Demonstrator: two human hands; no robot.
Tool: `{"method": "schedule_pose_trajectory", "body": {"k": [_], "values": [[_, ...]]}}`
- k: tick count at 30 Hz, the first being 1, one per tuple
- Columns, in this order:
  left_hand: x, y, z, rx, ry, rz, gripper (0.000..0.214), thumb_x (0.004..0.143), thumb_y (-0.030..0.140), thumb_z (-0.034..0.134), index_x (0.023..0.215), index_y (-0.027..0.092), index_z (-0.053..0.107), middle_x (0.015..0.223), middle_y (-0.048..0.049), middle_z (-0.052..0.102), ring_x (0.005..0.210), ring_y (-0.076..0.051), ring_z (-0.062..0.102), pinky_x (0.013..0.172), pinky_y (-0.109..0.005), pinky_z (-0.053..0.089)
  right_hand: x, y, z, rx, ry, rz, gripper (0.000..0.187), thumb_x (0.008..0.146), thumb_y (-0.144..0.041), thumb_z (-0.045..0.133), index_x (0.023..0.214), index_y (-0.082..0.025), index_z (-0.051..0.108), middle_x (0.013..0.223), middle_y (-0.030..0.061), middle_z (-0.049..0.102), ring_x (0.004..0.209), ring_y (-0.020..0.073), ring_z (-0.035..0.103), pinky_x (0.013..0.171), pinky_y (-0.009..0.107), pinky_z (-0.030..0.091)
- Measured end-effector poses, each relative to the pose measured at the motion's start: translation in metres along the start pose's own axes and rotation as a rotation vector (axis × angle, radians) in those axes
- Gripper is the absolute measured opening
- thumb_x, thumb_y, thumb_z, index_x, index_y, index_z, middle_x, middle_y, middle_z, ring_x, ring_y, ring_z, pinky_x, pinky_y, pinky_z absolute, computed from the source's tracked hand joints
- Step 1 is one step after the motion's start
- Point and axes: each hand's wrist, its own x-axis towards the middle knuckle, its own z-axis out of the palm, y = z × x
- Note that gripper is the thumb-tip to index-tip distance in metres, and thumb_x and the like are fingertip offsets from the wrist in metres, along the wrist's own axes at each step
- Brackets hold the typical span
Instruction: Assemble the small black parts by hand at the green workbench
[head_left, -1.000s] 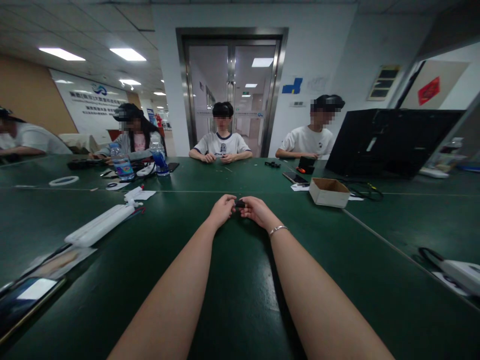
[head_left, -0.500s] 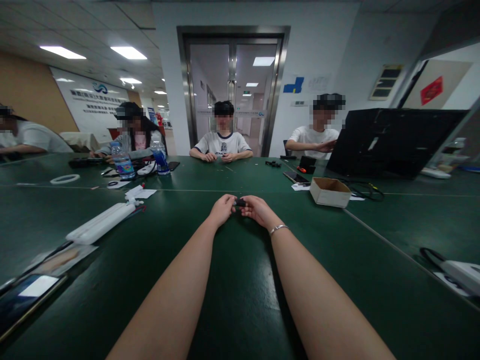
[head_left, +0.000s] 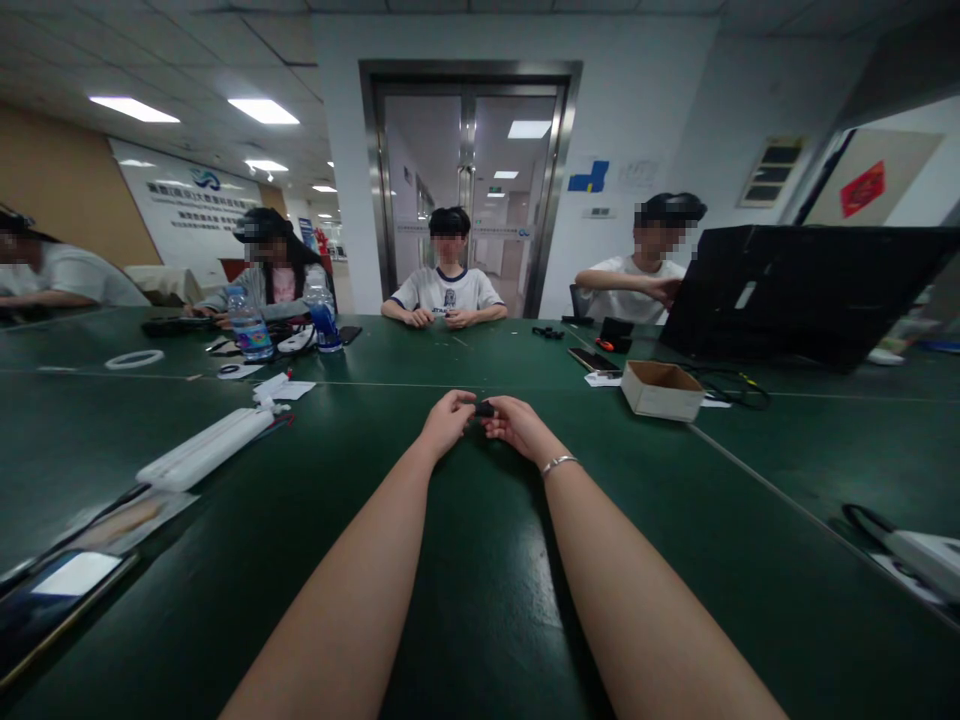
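My left hand [head_left: 448,424] and my right hand [head_left: 517,424] meet over the middle of the green table [head_left: 480,560]. Between their fingertips is a small, short black object [head_left: 484,409], too small to name. The right thumb and fingers pinch its right end, and the left fingertips close on its left end. Fingers hide part of it on both sides. A silver bracelet [head_left: 559,464] circles my right wrist.
An open cardboard box [head_left: 661,392] and a black monitor [head_left: 802,290] stand to the right. On the left are a white power strip [head_left: 206,450], a phone [head_left: 64,600], a tape ring [head_left: 135,359] and two bottles [head_left: 251,328]. A co-worker [head_left: 448,290] sits opposite.
The scene sits slightly lower in view. Both hands stay nearly in place, with the black object still between them. The co-worker behind the monitor has raised an arm a little.
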Motion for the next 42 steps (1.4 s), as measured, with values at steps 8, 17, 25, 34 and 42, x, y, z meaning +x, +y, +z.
{"method": "schedule_pose_trajectory", "body": {"k": [8, 17, 25, 34, 42], "values": [[-0.0024, 0.0037, -0.0025, -0.064, 0.015, 0.024, 0.012, 0.076, 0.022, 0.056, 0.086, 0.015, 0.057, 0.073, -0.0024, 0.06, 0.065, -0.012, 0.059, 0.047, -0.017, 0.039, -0.0007, 0.0001, -0.0002, -0.088, -0.014, -0.055, 0.014, 0.093, -0.027, 0.048, 0.09, -0.016, 0.056, 0.049, -0.0002, 0.055, 0.033, 0.0091, 0.045, 0.032, 0.016, 0.039], [-0.0019, 0.003, -0.0044, -0.108, 0.04, 0.011, 0.021, 0.073, 0.032, 0.061, 0.085, 0.015, 0.059, 0.074, -0.0032, 0.062, 0.067, -0.013, 0.06, 0.05, -0.018, 0.04, 0.0002, 0.0001, -0.001, -0.115, -0.052, -0.029, 0.024, 0.092, -0.031, 0.057, 0.077, -0.013, 0.052, 0.051, 0.0045, 0.06, 0.037, 0.0102, 0.049, 0.035, 0.017, 0.044], [-0.0016, 0.0043, -0.0038, -0.095, 0.032, -0.002, 0.02, 0.074, 0.03, 0.062, 0.085, 0.014, 0.059, 0.073, -0.0035, 0.062, 0.064, -0.012, 0.057, 0.05, -0.019, 0.041, -0.0012, -0.0009, 0.0008, -0.074, -0.021, -0.025, 0.014, 0.09, -0.024, 0.06, 0.083, -0.014, 0.054, 0.058, 0.003, 0.06, 0.041, 0.0108, 0.055, 0.041, 0.02, 0.049], [0.0, 0.0016, -0.0043, -0.092, 0.045, -0.006, 0.018, 0.075, 0.027, 0.063, 0.085, 0.013, 0.06, 0.072, -0.0038, 0.061, 0.064, -0.012, 0.056, 0.049, -0.018, 0.041, -0.003, -0.0043, -0.0002, -0.042, -0.025, 0.018, 0.008, 0.091, -0.02, 0.053, 0.097, -0.015, 0.055, 0.068, 0.0027, 0.059, 0.047, 0.0124, 0.06, 0.045, 0.022, 0.053], [-0.001, 0.004, -0.0036, -0.092, 0.044, -0.026, 0.014, 0.076, 0.025, 0.062, 0.081, 0.013, 0.06, 0.069, -0.0029, 0.061, 0.061, -0.011, 0.055, 0.049, -0.018, 0.041, -0.0043, -0.0042, 0.0002, -0.037, -0.079, 0.029, 0.011, 0.087, -0.018, 0.06, 0.096, -0.014, 0.055, 0.072, 0.0043, 0.061, 0.053, 0.0131, 0.061, 0.049, 0.022, 0.054]]}}
